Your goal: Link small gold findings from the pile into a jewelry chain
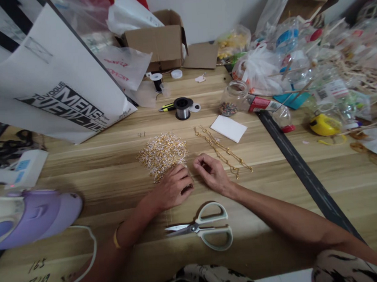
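The left hand [175,186] and right hand [213,173] are resting curled, holding what, if anything, I can't tell, near gold-and-pale beads [162,153] probably feeling light, slippery, and needing edge pinches

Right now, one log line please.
left hand: at gold-white pile | right hand: beside gold chains | scissors: on table | grasp: unclear

l hand [175,184] palm-down, r hand [213,173] nr it, fingers curled on both, forearms [274,211] angled in
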### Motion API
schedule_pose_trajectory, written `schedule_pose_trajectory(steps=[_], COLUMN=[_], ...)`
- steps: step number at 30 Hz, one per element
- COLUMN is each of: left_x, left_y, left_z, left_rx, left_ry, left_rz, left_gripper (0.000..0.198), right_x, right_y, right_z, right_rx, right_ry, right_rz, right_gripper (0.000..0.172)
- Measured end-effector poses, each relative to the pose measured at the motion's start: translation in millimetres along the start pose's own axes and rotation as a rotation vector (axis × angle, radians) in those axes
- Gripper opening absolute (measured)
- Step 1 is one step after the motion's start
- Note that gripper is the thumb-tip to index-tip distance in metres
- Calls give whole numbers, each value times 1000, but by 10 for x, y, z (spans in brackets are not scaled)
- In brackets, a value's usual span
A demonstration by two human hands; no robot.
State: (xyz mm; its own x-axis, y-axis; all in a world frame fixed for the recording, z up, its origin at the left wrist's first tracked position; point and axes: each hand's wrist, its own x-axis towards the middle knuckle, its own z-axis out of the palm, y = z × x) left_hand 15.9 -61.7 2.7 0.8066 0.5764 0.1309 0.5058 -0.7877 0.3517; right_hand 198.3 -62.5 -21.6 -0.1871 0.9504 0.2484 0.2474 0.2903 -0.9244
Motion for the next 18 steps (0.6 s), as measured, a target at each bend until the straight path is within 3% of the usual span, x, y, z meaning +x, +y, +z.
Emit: schedule_pose_trajectory(steps=[18], left_x=[25], left_y=[-13], left_z=[-16], left_rx=[-169], left_ry=[94], left_rz=[-21], left_gripper=[13], right_x=[5], right_y=[-7], right_z=[-8], right_rx=[56], right_ry=[-3], right_rz=[32], right_gripper=[16])
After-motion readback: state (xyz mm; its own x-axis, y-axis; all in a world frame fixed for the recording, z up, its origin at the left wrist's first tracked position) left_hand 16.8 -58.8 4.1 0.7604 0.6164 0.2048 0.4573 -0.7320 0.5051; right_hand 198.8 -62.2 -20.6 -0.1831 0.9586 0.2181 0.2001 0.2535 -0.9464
